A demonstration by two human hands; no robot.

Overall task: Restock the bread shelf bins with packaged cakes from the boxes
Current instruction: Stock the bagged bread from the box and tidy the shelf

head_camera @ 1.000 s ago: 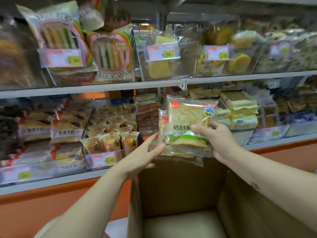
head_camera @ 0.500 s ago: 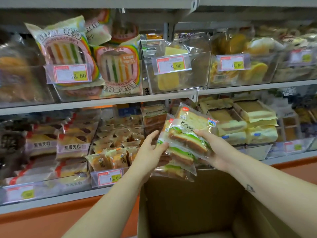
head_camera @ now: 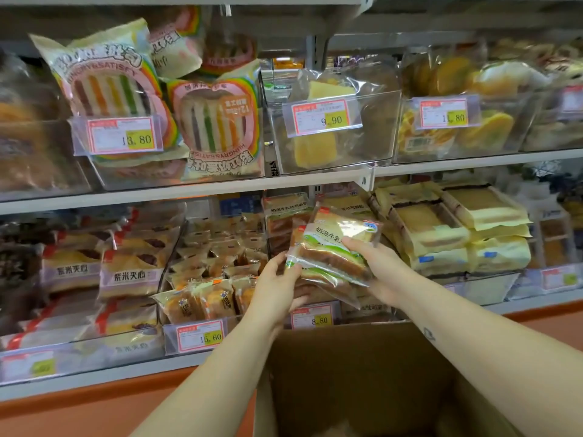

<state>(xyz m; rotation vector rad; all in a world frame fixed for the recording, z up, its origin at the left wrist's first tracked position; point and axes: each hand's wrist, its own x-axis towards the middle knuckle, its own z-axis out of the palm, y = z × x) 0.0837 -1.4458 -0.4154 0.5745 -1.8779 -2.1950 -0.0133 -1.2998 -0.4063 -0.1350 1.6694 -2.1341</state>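
Glossy plastic cake packets (head_camera: 334, 247); matt cardboard box (head_camera: 362, 373).

The cardboard box (head_camera: 362, 373) is cut off below; the far-left packs (head_camera: 22, 152) are blurred.

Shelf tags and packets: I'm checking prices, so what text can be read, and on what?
"13.80": upper left tag
"9.90": upper middle tag
"11.80": upper right tag
"15.60": bun bin tag
"8.80": lower middle tag
"HUNGRY&SATISFY": rainbow packet
"紫米夹心": red-striped packet
"奶泡牛乳": held packet
Far-left tag and small print: too blurred.
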